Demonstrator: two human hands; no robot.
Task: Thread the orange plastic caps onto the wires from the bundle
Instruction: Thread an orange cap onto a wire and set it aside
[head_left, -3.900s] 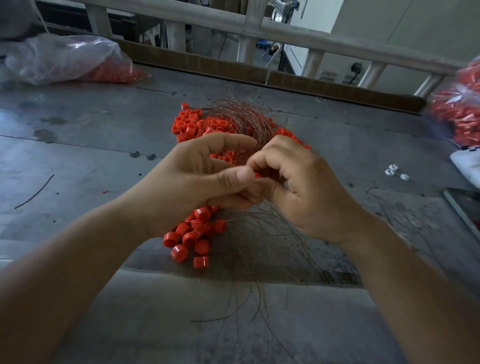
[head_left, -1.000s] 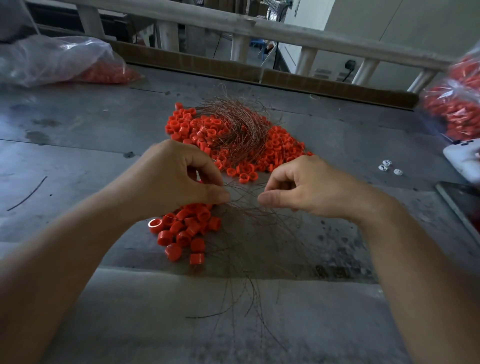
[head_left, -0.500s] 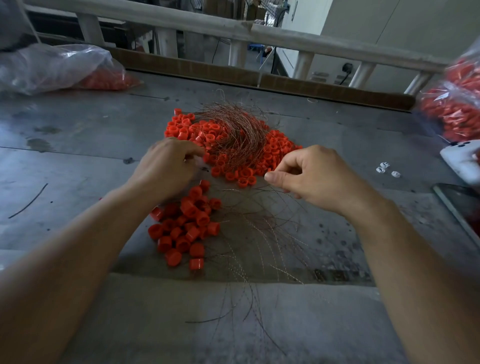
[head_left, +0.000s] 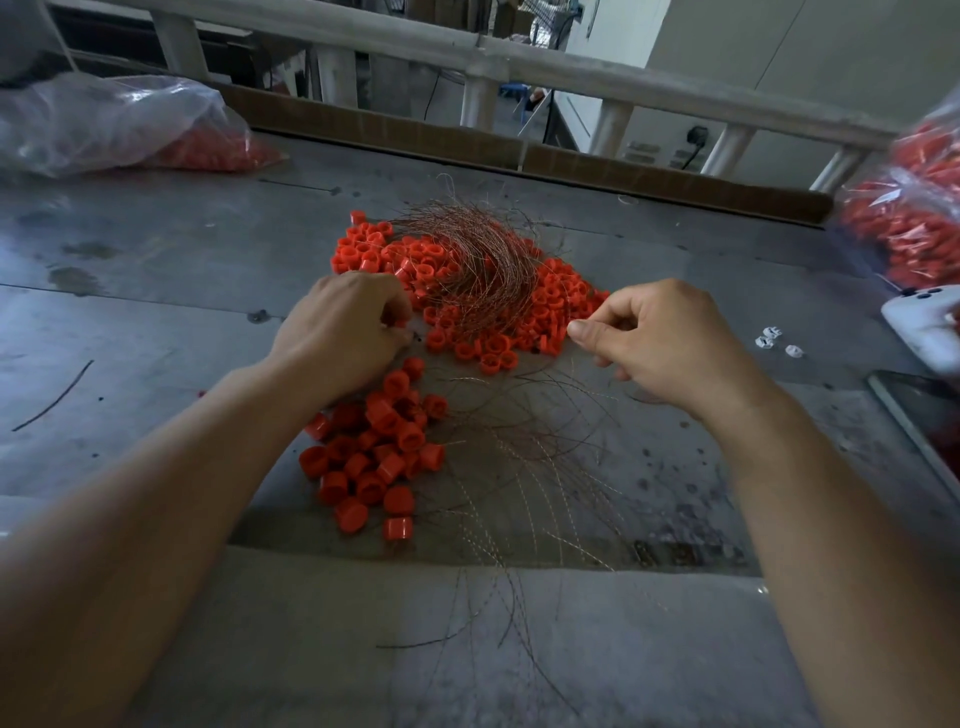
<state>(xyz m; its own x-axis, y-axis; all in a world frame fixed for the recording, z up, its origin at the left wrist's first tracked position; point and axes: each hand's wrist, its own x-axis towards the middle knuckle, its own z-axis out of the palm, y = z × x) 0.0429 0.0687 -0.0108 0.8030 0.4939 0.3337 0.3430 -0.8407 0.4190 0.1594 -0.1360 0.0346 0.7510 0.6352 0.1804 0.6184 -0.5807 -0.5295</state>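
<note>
Fingers of my left hand (head_left: 343, 332) curled round an orange cap (head_left: 400, 323) at the edge of the cap pile (head_left: 550, 306); right hand (head_left: 660, 343) pinched, whether on wire I couldn't tell. Wire bundle (head_left: 483, 265) lay just beyond both fingertips, open table (head_left: 156, 322) outside the left knuckles.

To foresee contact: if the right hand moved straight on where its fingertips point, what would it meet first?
Likely the orange caps at the far pile's near edge, just left of the right hand; the wire bundle lies beyond. Depth is uncertain.
</note>
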